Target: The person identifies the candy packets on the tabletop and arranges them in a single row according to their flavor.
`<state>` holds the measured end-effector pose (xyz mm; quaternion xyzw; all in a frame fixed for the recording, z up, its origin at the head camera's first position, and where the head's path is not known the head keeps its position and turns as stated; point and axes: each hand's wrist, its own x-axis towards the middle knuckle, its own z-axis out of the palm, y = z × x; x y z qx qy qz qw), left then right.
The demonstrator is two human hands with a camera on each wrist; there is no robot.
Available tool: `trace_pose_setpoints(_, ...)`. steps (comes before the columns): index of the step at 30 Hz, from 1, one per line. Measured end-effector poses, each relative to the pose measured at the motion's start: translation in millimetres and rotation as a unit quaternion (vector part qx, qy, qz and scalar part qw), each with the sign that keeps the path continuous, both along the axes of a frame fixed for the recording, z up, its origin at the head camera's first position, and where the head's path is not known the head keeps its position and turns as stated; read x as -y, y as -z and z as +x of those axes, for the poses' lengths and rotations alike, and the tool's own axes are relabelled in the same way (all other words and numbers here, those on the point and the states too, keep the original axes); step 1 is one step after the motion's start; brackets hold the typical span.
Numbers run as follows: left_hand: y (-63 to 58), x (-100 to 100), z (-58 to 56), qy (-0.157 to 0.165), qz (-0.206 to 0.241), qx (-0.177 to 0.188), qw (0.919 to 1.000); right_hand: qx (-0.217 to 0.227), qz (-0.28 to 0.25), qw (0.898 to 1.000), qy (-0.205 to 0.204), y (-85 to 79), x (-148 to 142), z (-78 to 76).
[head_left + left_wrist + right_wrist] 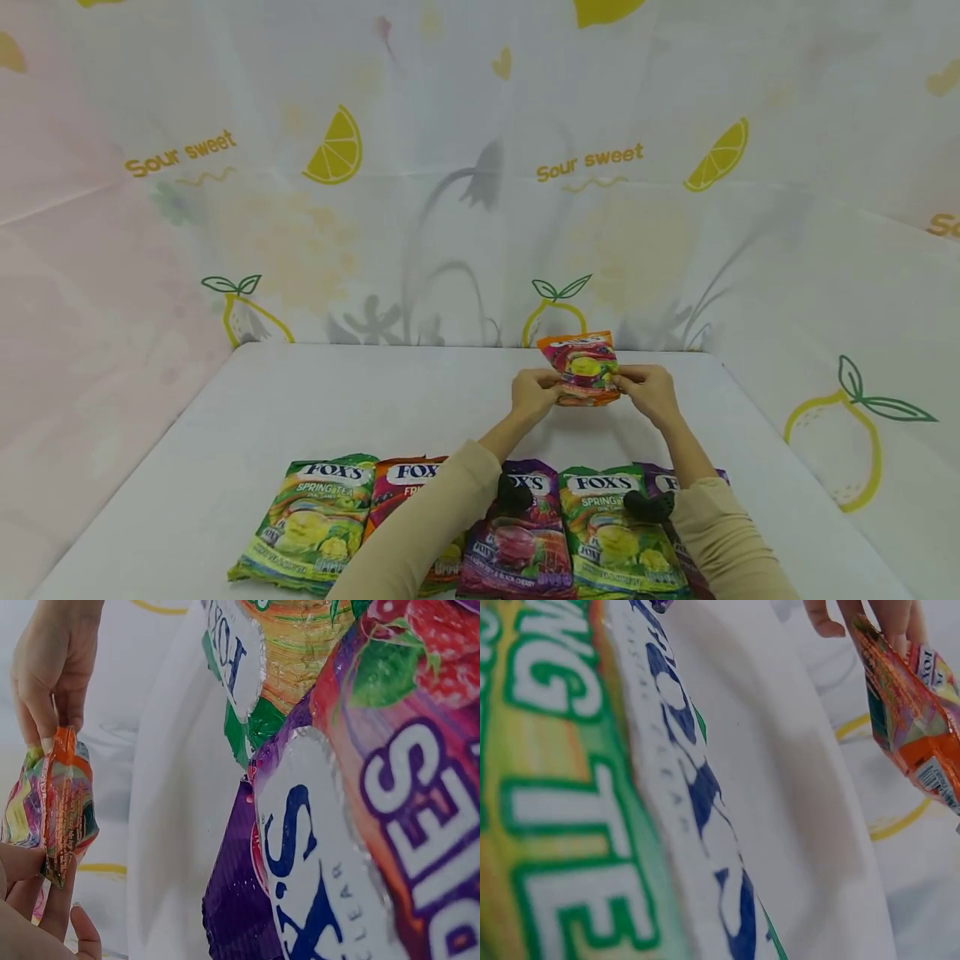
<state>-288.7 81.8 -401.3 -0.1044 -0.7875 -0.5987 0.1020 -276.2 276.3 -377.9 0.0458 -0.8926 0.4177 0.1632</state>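
Observation:
Above the far half of the white table, a small orange and red Fox's candy bag is held up between both hands. My left hand pinches its left side low down, thumb and fingers on the wrapper. The bag's right edge is gripped by my right hand. In the left wrist view the bag shows edge-on, with the right hand above it and the left hand below. In the right wrist view the left hand grips the bag, while the right hand is out of sight.
Along the near edge lies a row of Fox's bags: green, orange partly under the left sleeve, purple, green, and purple behind the right sleeve. Lemon-printed cloth surrounds the white table.

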Motion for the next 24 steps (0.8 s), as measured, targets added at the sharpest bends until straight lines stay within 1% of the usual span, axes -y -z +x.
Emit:
trace_pose_setpoints(5, 2.3, -8, -2.3, -0.011, 0.021, 0.044, 0.9987, 0.015, 0.009, 1.000, -0.002, -1.5, -5, -1.1)
trace_pose_setpoints(9, 2.7, -15, -3.3, -0.021, 0.035, 0.069, 0.9968, 0.017, 0.016, 1.000, -0.005, -1.7, -10, -2.7)
trace_pose_setpoints(12, 1.0, -19, -4.3, -0.030, 0.041, 0.089, 0.9948, 0.017, 0.019, 1.000, -0.007, -2.0, -12, -4.0)
trace_pose_setpoints(17, -4.1, -25, -6.5, -0.038, 0.064, 0.137, 0.9878, 0.026, 0.022, 0.999, -0.006, -3.4, -18, -6.4)
trace_pose_setpoints(18, -4.9, -26, -6.9, -0.041, 0.064, 0.141, 0.9872, 0.028, 0.020, 0.999, -0.006, -3.6, -19, -6.7)
trace_pose_setpoints(22, -6.4, -30, -7.7, -0.035, 0.082, 0.165, 0.9822, 0.038, 0.024, 0.999, -0.005, -3.0, -24, -7.7)
trace_pose_setpoints(24, -4.9, -33, -8.6, -0.030, 0.082, 0.171, 0.9813, 0.042, 0.025, 0.999, -0.003, -1.6, -27, -8.0)
